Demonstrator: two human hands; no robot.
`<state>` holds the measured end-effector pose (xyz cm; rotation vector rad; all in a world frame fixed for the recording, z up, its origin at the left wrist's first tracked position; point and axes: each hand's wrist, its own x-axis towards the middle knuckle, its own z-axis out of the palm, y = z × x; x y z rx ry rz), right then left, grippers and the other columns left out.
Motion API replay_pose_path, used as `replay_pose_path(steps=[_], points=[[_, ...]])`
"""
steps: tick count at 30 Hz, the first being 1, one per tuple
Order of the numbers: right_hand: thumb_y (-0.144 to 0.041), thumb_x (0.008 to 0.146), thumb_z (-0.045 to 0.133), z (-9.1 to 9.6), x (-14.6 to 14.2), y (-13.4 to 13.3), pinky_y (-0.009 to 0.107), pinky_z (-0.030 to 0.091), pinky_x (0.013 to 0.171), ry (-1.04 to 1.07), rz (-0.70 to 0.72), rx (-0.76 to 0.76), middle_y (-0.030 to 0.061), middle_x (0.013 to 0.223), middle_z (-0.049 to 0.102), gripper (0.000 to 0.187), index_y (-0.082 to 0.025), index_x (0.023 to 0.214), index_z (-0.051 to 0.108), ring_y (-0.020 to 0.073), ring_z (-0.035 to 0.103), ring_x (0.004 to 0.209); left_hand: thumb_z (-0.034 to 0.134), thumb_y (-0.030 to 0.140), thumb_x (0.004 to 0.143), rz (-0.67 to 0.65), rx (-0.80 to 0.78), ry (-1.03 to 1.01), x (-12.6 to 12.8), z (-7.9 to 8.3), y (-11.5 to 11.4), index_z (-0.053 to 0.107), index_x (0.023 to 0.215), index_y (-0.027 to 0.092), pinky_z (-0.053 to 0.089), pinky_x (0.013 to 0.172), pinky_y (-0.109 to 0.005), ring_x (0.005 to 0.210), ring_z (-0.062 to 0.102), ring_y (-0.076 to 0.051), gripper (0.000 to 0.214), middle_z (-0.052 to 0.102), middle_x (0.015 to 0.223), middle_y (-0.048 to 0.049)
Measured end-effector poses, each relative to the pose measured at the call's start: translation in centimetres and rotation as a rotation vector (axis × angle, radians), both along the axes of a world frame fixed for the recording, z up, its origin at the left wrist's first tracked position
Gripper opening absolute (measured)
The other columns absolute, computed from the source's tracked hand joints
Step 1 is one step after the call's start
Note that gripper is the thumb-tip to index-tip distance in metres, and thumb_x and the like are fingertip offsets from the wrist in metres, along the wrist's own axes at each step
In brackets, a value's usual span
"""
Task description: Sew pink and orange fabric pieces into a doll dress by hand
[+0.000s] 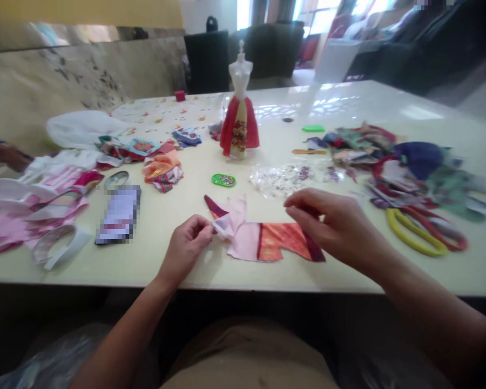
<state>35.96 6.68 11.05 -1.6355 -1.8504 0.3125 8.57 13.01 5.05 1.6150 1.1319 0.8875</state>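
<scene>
Near the front edge of the table, a piece of fabric [246, 242] lies spread out, pale pink on its left part and orange with dark red bands on its right. My left hand [188, 243] pinches a folded pale corner at the fabric's left end, lifting it slightly. Above the orange end hovers my right hand [328, 221], its fingertips drawn together; whatever is between them is too small to make out. Beyond my hands lie a green pin case [223, 180] and a clear plastic bag [273, 181] of small pieces.
A small dress form [240, 127] in a red and cream skirt stands farther back. Yellow-and-red-handled scissors [415, 232] lie right, beside heaped fabric scraps [364, 146]. On the left are pink and white cloth [36, 189], a tape roll [56, 246] and a blurred-out phone-like object [119, 213].
</scene>
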Motion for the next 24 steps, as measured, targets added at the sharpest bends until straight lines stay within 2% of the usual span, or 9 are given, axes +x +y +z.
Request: replay_pose_path(steps=[3, 5, 7, 9, 16, 20, 24], points=[[-0.037, 0.094, 0.052, -0.3, 4.1, -4.1, 0.032, 0.038, 0.064, -0.323, -0.180, -0.022, 0.0086, 0.092, 0.067, 0.022, -0.021, 0.091, 0.066, 0.0196, 0.058, 0.072, 0.062, 0.036, 0.088, -0.001, 0.002, -0.015, -0.3, -0.2, 0.1, 0.059, 0.078, 0.018, 0.040, 0.063, -0.021, 0.067, 0.050, -0.012, 0.021, 0.056, 0.070, 0.0023], [-0.038, 0.092, 0.057, -1.3, 5.9, -6.0, 0.032, 0.037, 0.063, -0.469, -0.247, -0.156, 0.0090, 0.098, 0.067, 0.020, -0.021, 0.095, 0.067, 0.0224, 0.061, 0.079, 0.063, 0.038, 0.088, -0.010, 0.001, -0.027, -0.5, -0.4, 0.2, 0.060, 0.080, 0.018, 0.040, 0.064, -0.022, 0.068, 0.051, -0.012, 0.022, 0.057, 0.071, 0.0020], [-0.035, 0.089, 0.060, -2.5, 6.7, -7.1, 0.031, 0.039, 0.065, -0.551, -0.247, -0.288, 0.0091, 0.101, 0.065, 0.019, -0.020, 0.099, 0.067, 0.0239, 0.063, 0.084, 0.064, 0.040, 0.087, -0.014, 0.003, -0.032, -0.6, -0.5, 0.3, 0.061, 0.081, 0.019, 0.041, 0.064, -0.022, 0.068, 0.052, -0.013, 0.023, 0.058, 0.071, 0.0018], [-0.031, 0.091, 0.057, -3.5, 6.8, -7.4, 0.032, 0.041, 0.068, -0.590, -0.233, -0.334, 0.0106, 0.103, 0.064, 0.019, -0.018, 0.101, 0.066, 0.0241, 0.063, 0.088, 0.065, 0.041, 0.087, -0.012, 0.005, -0.036, -0.6, -0.6, 0.3, 0.061, 0.080, 0.019, 0.041, 0.065, -0.022, 0.068, 0.052, -0.013, 0.023, 0.058, 0.071, 0.0018], [-0.020, 0.098, 0.038, -5.7, 7.3, -6.3, 0.034, 0.041, 0.067, -0.641, -0.180, -0.210, 0.0143, 0.099, 0.060, 0.024, -0.016, 0.093, 0.061, 0.0229, 0.060, 0.079, 0.064, 0.039, 0.088, -0.005, 0.009, -0.102, -0.7, -0.7, 0.2, 0.061, 0.082, 0.018, 0.042, 0.068, -0.022, 0.068, 0.053, -0.012, 0.022, 0.058, 0.069, 0.0024], [-0.017, 0.092, 0.042, -6.4, 8.0, -6.0, 0.035, 0.043, 0.067, -0.646, -0.209, -0.188, 0.0140, 0.100, 0.058, 0.014, -0.018, 0.094, 0.057, 0.0240, 0.059, 0.078, 0.064, 0.037, 0.089, -0.028, -0.010, -0.174, -0.8, -0.7, 0.1, 0.061, 0.083, 0.017, 0.044, 0.072, -0.022, 0.069, 0.056, -0.011, 0.021, 0.061, 0.071, 0.0019], [-0.013, 0.083, 0.046, -6.9, 8.3, -6.3, 0.036, 0.046, 0.071, -0.660, -0.163, -0.172, 0.0136, 0.097, 0.057, 0.012, -0.020, 0.091, 0.052, 0.0250, 0.059, 0.080, 0.066, 0.036, 0.088, -0.049, -0.082, -0.278, -0.7, -0.7, 0.0, 0.061, 0.082, 0.016, 0.046, 0.071, -0.020, 0.068, 0.058, -0.009, 0.022, 0.064, 0.071, 0.0016]])
